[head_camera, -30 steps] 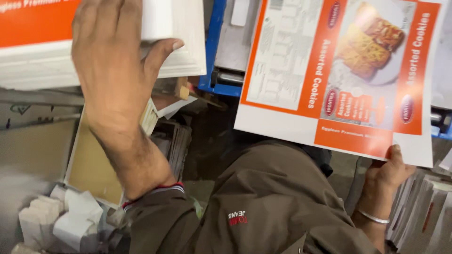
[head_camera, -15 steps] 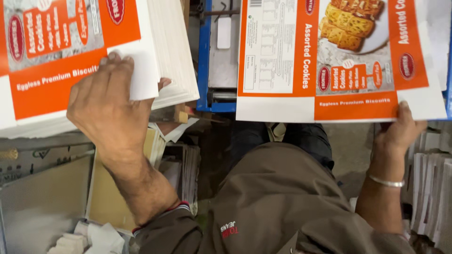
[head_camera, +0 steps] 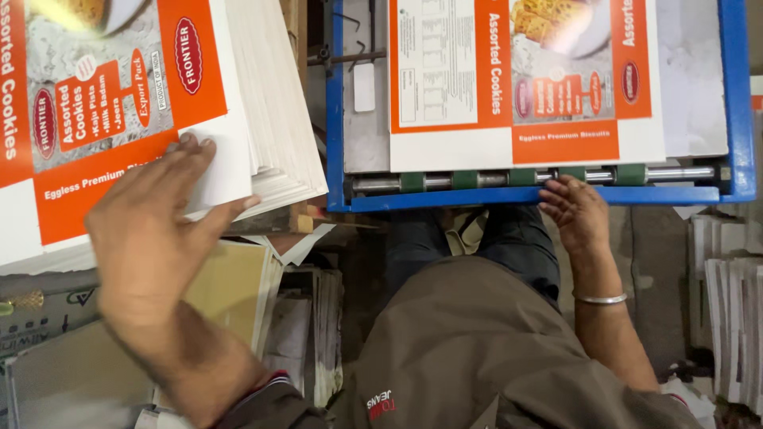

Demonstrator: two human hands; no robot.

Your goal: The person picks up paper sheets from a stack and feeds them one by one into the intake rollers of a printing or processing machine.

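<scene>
Two printed cardboard sheets in play, both orange and white with a biscuit photo. Biggest item: blue-framed feed table [head_camera: 737,103] at top right, grey bed inside the frame. One sheet [head_camera: 524,79] lies flat on that bed, its lower edge just above the roller bar [head_camera: 540,178], a metal shaft with green rings running along the near side of the frame. Stack of sheets [head_camera: 270,103] at top left, white edges fanned on its right side, printed top sheet [head_camera: 103,103] facing up.

Left hand [head_camera: 151,238] lies palm down on the lower right corner of the top sheet, fingers spread and flat, thumb out toward the stack's edge; pressing, not gripping. Right hand [head_camera: 576,214] is at the near edge of the blue frame, fingers loosely curled, tips touching the roller bar area just below the flat sheet; holds nothing. Thin metal bangle [head_camera: 600,299] on the right wrist. Loose cardboard pieces [head_camera: 230,294] lie below the stack, more white stacks [head_camera: 731,302] at far right.
</scene>
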